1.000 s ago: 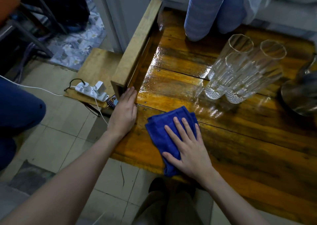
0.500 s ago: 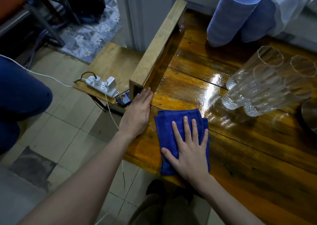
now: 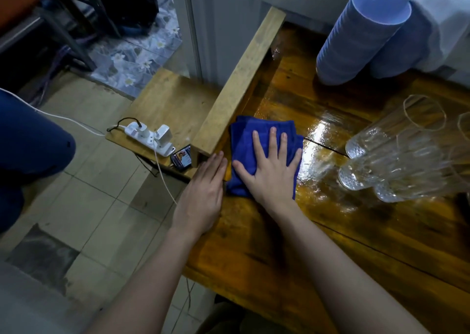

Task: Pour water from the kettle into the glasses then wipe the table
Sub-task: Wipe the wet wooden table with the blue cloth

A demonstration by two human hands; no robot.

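A folded blue cloth lies on the glossy wooden table, close to its left edge. My right hand presses flat on the cloth with fingers spread. My left hand rests flat on the table's left edge, fingers together, touching the cloth's side. Three clear patterned glasses stand together at the right, with wet shine on the wood beside them. The kettle is out of view.
A raised wooden rail runs along the table's left side. Stacked blue cups stand at the back. A lower shelf holds a white power strip with cables and a small phone. A person's knee in blue is at left.
My right hand has pushed the cloth forward, up against the end of the rail. The view has shifted, so the glasses and cups sit further right.
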